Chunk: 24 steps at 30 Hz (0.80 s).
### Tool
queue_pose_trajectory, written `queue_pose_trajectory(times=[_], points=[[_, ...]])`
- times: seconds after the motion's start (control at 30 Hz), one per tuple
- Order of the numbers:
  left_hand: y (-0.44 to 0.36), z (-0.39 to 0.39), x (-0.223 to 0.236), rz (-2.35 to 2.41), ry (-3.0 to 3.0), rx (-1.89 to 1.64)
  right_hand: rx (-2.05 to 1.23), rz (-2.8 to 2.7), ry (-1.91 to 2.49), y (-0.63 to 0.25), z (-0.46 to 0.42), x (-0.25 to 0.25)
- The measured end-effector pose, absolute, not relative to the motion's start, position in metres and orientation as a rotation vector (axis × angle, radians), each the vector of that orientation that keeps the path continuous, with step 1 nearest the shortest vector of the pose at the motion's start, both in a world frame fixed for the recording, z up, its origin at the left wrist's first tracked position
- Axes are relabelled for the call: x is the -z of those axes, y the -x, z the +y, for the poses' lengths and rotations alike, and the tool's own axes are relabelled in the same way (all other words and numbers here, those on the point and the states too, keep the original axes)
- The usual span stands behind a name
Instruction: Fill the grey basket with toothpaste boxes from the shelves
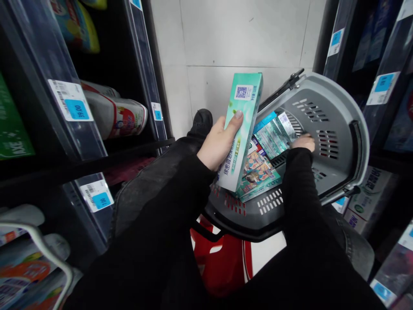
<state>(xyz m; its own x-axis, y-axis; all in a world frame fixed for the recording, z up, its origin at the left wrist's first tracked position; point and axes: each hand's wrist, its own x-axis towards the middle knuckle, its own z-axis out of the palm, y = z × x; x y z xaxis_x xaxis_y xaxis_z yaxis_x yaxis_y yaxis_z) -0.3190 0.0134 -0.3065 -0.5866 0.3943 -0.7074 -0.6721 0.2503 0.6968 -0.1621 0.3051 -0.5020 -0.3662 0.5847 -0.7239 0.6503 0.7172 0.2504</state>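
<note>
The left hand [221, 142] is holding a green and white box [240, 129], its grip closing around the left long side with the thumb pressing flat on the broad face. From that grip the box is reaching both ways along its long axis, one end pointing toward the top centre of the frame and leaning slightly right, the other running down and a little left past the wrist. The thumb is pointing up and right, crossing the box rather than following its length.

Just right of the box, the grey basket [345, 107] is spreading across the right of the frame, its opening facing the camera. The lower end of the box is overlapping the basket's left side in view; whether they are touching, I cannot tell. Deeper inside, boxes with pictures on them [258, 170] are lying next to a set of teal boxes [274, 135].

The right hand [303, 142] is reaching into the basket, at the right end of the teal boxes. Its fingers are partly hidden, so I cannot tell whether its grip is wide, narrow or holding anything. The left hand is the one carrying the green and white box, which is lying to the left of the right hand.
</note>
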Motion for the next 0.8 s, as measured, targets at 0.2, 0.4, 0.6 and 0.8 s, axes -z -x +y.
queue_pose_trajectory(times=[0.2,0.4,0.6,0.8], points=[[0.318,0.013,0.306,1.626,0.177,-1.502,0.037,2.143,-1.136,0.177,0.284,0.502],[0.318,0.012,0.307,1.611,0.196,-1.496,0.057,2.186,-1.038,0.176,0.282,0.487],[0.313,0.018,0.310,1.510,0.241,-1.570,0.684,2.014,-1.174,0.197,0.261,0.406],[0.302,0.031,0.298,1.376,0.142,-1.670,1.702,1.961,-0.516,0.217,0.199,0.278]])
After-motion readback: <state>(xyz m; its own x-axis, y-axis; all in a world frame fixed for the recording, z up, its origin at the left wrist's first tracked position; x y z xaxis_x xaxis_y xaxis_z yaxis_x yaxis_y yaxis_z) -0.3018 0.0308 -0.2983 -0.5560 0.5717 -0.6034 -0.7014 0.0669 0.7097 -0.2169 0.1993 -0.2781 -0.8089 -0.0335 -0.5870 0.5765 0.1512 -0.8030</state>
